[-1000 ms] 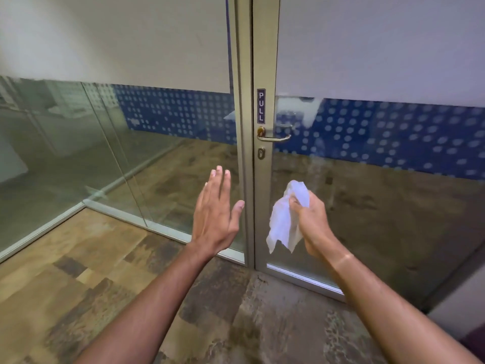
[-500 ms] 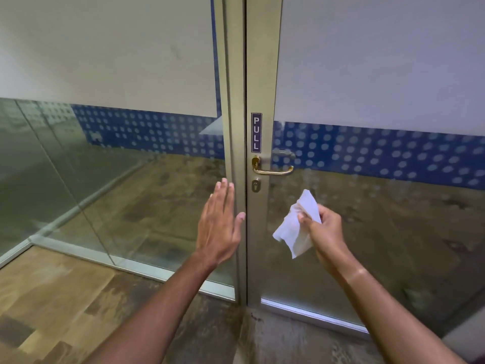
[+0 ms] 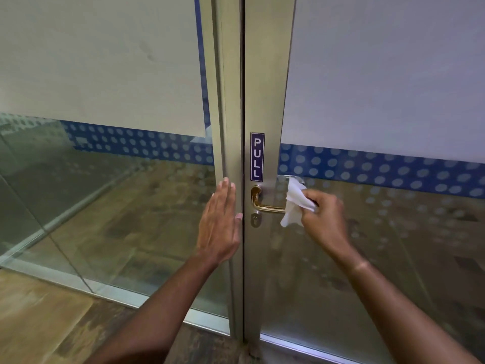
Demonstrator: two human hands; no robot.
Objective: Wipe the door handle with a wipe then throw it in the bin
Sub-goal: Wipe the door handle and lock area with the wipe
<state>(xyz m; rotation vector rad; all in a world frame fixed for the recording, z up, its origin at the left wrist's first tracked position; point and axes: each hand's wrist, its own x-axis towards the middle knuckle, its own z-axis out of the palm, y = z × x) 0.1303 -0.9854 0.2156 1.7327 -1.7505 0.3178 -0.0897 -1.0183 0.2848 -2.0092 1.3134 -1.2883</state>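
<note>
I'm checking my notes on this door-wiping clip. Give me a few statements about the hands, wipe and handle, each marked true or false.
1. The right hand holds the white wipe. True.
2. The wipe covers the whole door handle. False: it is at the free end only; the brass near the pivot is bare.
3. The left hand grips the handle. False: it is open and flat by the door frame, left of the handle.
4. The sign above the handle reads PULL. True.
5. A bin stands beside the door. False: none is in view.
</note>
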